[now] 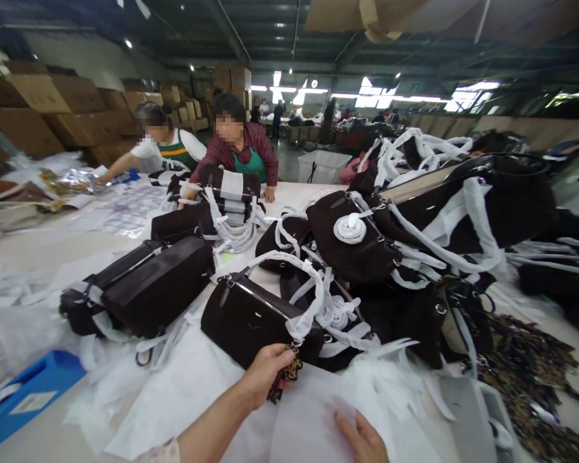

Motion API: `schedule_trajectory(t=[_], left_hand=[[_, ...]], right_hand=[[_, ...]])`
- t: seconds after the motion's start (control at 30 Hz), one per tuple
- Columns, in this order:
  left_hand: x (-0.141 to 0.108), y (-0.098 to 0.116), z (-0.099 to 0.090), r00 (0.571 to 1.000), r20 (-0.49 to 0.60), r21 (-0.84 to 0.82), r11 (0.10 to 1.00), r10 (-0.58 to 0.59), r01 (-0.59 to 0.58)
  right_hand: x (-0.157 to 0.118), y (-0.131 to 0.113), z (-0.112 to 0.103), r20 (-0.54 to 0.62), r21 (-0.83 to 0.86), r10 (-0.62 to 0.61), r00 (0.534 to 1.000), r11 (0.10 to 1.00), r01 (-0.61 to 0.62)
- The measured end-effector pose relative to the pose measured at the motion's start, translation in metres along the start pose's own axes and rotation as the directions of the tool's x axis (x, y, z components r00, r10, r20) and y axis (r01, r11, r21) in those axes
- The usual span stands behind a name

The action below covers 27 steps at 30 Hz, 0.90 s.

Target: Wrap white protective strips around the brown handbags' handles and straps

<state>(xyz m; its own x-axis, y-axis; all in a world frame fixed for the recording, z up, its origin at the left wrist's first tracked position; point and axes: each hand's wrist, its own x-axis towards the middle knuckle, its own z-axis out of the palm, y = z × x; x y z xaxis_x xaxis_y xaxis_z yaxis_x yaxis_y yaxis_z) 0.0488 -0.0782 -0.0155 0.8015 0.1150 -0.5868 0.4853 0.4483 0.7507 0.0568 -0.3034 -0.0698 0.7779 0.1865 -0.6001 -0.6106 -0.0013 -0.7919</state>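
Note:
My left hand point(265, 376) pinches a bunched leopard-print ribbon point(292, 368) at the front of a dark brown handbag point(251, 315). The bag's handle point(313, 283) is wrapped in white padding and arches over its top. Lower right, my right hand point(361, 440) has its thumb over the edge of a thin white tissue sheet point(309, 411), which spans the gap between my hands. The sheet partly covers the bag's lower front.
More dark bags point(357, 244) with white-wrapped straps pile up on the right. Leopard-print strips point(531, 379) lie by a grey bin point(473, 411). A blue tray point(33, 399) sits at left. Two co-workers point(244, 145) stand across the table beside stacked bags.

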Motion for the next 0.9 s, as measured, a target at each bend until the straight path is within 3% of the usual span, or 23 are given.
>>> schedule_trajectory(t=[0.23, 0.3, 0.43, 0.53, 0.6, 0.77, 0.9], left_hand=[[-0.003, 0.015, -0.002, 0.993, 0.061, 0.072, 0.992, -0.105, 0.1], [-0.004, 0.021, -0.004, 0.988, 0.061, 0.089, 0.987, -0.143, 0.137], [-0.007, 0.022, -0.002, 0.988, -0.02, 0.162, 0.975, -0.153, 0.154], [-0.012, 0.014, 0.002, 0.988, -0.087, 0.185, 0.973, -0.126, 0.14], [-0.015, 0.007, 0.004, 0.987, -0.119, 0.159, 0.979, -0.112, 0.13], [-0.017, 0.0, 0.005, 0.982, -0.148, 0.011, 0.993, -0.116, 0.119], [-0.016, -0.006, 0.006, 0.974, -0.214, 0.008, 0.997, -0.069, 0.072]], right_hand=[[-0.001, -0.002, 0.021, -0.175, 0.023, -0.112, 0.978, 0.993, 0.118], [-0.003, -0.002, 0.03, -0.178, 0.058, -0.124, 0.976, 0.989, 0.136], [-0.012, -0.013, 0.058, -0.029, 0.238, 0.003, 1.0, 0.971, 0.004], [-0.017, -0.019, 0.084, 0.147, 0.373, 0.118, 0.982, 0.913, -0.165], [-0.018, -0.02, 0.099, 0.231, 0.402, 0.125, 0.965, 0.891, -0.212], [-0.011, -0.015, 0.116, 0.275, 0.477, 0.097, 0.957, 0.85, -0.223], [-0.009, -0.013, 0.116, 0.311, 0.526, 0.156, 0.937, 0.793, -0.306]])
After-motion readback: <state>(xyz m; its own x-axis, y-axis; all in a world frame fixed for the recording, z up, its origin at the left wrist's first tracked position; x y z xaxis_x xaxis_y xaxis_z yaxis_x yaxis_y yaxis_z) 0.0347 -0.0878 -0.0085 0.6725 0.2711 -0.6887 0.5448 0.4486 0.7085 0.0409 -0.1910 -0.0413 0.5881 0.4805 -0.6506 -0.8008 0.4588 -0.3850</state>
